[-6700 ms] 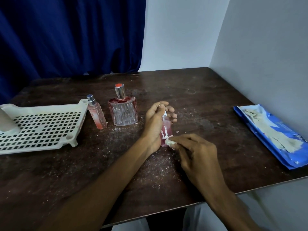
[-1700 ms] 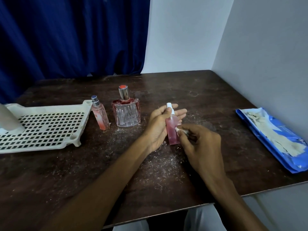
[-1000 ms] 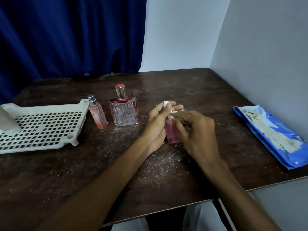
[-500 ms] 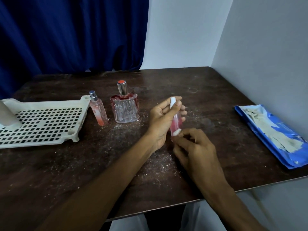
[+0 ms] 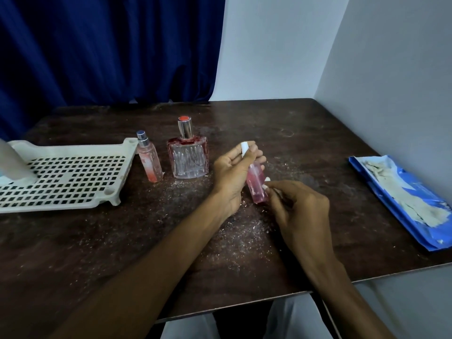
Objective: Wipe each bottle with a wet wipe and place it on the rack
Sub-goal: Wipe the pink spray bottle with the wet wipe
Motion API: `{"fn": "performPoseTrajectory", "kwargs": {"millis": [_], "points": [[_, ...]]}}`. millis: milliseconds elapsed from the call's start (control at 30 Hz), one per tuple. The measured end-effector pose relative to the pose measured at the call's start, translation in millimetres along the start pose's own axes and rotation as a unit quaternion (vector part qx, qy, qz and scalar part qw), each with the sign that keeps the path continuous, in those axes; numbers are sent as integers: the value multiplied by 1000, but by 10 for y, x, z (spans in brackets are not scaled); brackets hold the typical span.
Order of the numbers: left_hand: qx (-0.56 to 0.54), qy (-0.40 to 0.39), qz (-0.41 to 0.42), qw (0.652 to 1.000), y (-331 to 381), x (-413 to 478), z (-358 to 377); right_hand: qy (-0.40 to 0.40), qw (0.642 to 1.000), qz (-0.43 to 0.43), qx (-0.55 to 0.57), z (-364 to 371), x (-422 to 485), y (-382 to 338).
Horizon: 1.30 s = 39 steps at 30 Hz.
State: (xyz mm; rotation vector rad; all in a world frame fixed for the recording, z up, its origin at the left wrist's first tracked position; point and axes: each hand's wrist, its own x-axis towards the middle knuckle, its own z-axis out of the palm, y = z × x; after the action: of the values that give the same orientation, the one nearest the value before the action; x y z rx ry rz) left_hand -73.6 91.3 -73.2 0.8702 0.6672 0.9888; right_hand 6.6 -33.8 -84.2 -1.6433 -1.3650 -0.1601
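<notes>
My left hand is curled round the upper part of a small pink bottle, with the thumb and fingertips closed near its white cap. The bottle is tilted, cap leaning away from me and to the left, base low over the dark surface. I cannot tell whether the base touches the wood. My right hand pinches a small white scrap of wet wipe between thumb and fingertips and presses it against the lower right side of the bottle (the rest of that hand is loosely curled behind the pinch).

Two more bottles stand upright to the left of my left hand: a square glass bottle with a silver neck and a red top, and just beside it a slim pink spray bottle with a metal nozzle. The slim one stands right against the near corner of the white slotted rack, which lies at the left edge of the surface. A pale rounded object sits on the rack's far left, cut off by the edge of the view.

Well off to my right, by the white wall, lies a blue wipe packet, open, with a greyish wipe showing. Pale specks are scattered over the wood under and around my hands. A dark blue curtain hangs behind.
</notes>
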Motion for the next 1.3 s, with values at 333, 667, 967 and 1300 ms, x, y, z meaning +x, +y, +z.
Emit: {"fn": "performPoseTrajectory", "kwargs": {"millis": [333, 667, 967, 1300], "points": [[-137, 39, -61, 988, 5, 27, 19, 53, 993, 61, 87, 34, -85, -175], [-243, 64, -82, 964, 65, -40, 63, 85, 987, 93, 96, 102, -76, -287], [-219, 39, -53, 973, 40, -32, 67, 103, 979, 138, 112, 20, 14, -221], [-83, -38, 28, 995, 37, 18, 22, 59, 992, 74, 89, 31, 125, -252]]}}
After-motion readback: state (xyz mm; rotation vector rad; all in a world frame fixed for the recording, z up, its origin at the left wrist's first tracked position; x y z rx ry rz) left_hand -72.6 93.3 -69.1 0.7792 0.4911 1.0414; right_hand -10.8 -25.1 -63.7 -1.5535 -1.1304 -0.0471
